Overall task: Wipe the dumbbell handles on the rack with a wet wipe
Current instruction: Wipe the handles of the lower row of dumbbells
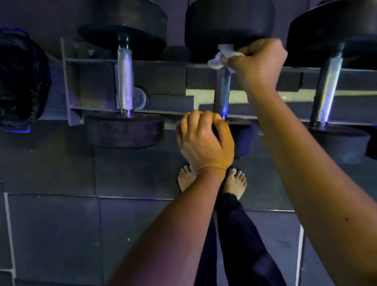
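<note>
Dumbbell rack [94, 83] runs across in front of me, three dumbbells lying on it. Middle dumbbell [229, 19]: my left hand [204, 138] is curled over its near head. My right hand [258, 63] is fisted tight on the wet wipe [219, 55], which is pressed to the far end of the knurled handle [222, 91].

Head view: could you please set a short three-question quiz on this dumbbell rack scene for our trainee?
1. Multiple choice: the wet wipe is at the handle of which dumbbell? A) leftmost B) middle C) rightmost
2. True or false: the left hand holds the wipe.
3. Short answer: what stands beside the left end of the rack?
Key: 1 B, the middle dumbbell. 2 False: the right hand grips it, and the left hand grips that dumbbell's near end. 3 A bin lined with a black bag.
</note>
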